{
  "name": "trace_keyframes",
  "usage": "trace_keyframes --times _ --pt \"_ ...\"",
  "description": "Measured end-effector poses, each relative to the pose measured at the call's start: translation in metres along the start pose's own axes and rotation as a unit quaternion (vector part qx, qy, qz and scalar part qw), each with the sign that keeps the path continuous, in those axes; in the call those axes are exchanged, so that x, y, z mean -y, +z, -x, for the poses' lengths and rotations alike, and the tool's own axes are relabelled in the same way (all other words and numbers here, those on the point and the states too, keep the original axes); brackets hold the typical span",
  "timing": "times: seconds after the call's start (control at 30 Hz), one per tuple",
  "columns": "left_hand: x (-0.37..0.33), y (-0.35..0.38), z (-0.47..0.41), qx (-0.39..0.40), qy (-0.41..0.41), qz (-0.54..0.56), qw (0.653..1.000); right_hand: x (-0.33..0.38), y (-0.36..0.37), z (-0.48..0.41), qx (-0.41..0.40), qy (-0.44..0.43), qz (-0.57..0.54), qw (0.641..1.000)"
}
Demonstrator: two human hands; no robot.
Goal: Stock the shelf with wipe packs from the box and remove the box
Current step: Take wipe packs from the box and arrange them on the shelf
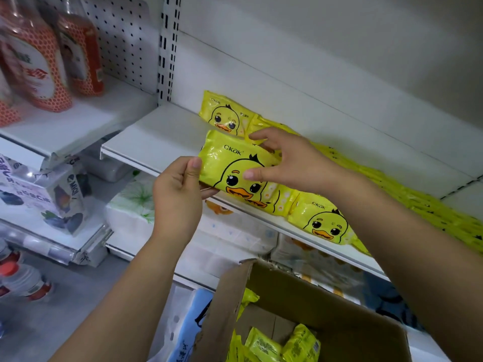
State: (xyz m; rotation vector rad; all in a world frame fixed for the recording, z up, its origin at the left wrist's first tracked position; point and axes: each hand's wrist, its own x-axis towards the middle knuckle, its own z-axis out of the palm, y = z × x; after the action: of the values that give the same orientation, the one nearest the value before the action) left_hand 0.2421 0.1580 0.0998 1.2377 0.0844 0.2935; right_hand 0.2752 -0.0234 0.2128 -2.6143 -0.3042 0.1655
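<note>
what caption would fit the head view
Left hand and right hand hold a wipe pack at the shelf, above the box.

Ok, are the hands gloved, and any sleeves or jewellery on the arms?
No gloves on the left hand or right hand. No rings, watch or bracelet show. Both arms are bare to the frame edge, no sleeves in view.

Bright yellow is seen on the wipe pack point(235, 173) — printed with a cartoon duck face, orange beak, black outlines. The shelf point(156, 137) is painted white; the box point(326, 304) is plain brown. The bottles point(52, 82) are wrapped in a red-orange honeycomb pattern — the pegboard point(122, 35) is white, black-dotted.
</note>
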Motion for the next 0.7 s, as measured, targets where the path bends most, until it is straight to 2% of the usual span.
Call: trace_keyframes --times 0.17,0.3,0.43,0.53,0.7 --pt "-0.006 -0.016 -0.011 -0.015 0.003 0.002 1.000 0.009 -0.007 -0.043 0.114 -0.048 -0.007 0.992" --pt "-0.003 -0.034 -0.027 -0.037 -0.028 0.003 0.999 0.012 -0.008 -0.083 0.075 -0.056 0.021 0.995" --pt "0.004 -0.056 -0.039 -0.052 -0.017 -0.183 0.982 0.012 -0.009 -0.135 -0.014 -0.019 0.043 0.999" --pt "0.012 -0.061 -0.046 -0.015 -0.005 -0.334 0.943 0.009 -0.002 -0.179 -0.078 -0.015 0.066 0.995" --pt "0.029 -0.060 -0.057 0.037 0.013 -0.466 0.884 -0.010 0.019 -0.235 -0.097 -0.007 0.159 0.982"
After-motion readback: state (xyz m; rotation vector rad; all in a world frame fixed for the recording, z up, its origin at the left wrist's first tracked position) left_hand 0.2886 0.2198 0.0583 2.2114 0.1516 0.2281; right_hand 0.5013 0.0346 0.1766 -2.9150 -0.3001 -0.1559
